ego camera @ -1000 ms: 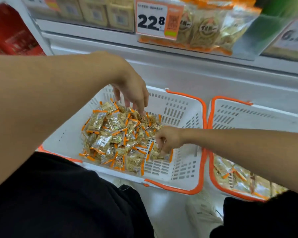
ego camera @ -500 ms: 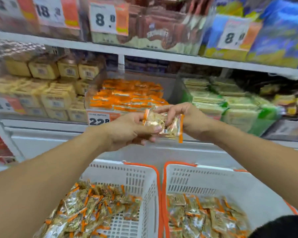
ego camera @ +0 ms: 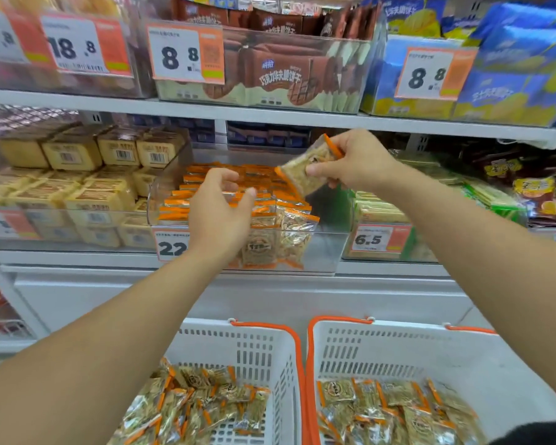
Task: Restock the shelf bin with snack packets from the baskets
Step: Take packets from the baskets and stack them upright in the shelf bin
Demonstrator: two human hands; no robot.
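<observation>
A clear shelf bin (ego camera: 325, 248) on the middle shelf holds rows of orange-edged snack packets (ego camera: 270, 200). My right hand (ego camera: 353, 162) is shut on a few of these packets (ego camera: 305, 171), tilted above the bin's right part. My left hand (ego camera: 219, 210) hovers over the bin's front left with fingers apart, holding nothing that I can see. Below stand two white baskets with orange rims, the left basket (ego camera: 264, 345) and the right basket (ego camera: 398, 348), each with several loose packets inside.
Yellow boxed snacks (ego camera: 77, 175) fill the bin to the left, green packets (ego camera: 482, 194) the one to the right. The shelf above (ego camera: 270, 115) carries brown and blue biscuit packs with price tags. A white shelf base (ego camera: 302, 297) runs behind the baskets.
The view rose from the baskets to the shelf. Both hands lifted packets up together; now only my right hand holds them over the bin and my left has let go and spread.
</observation>
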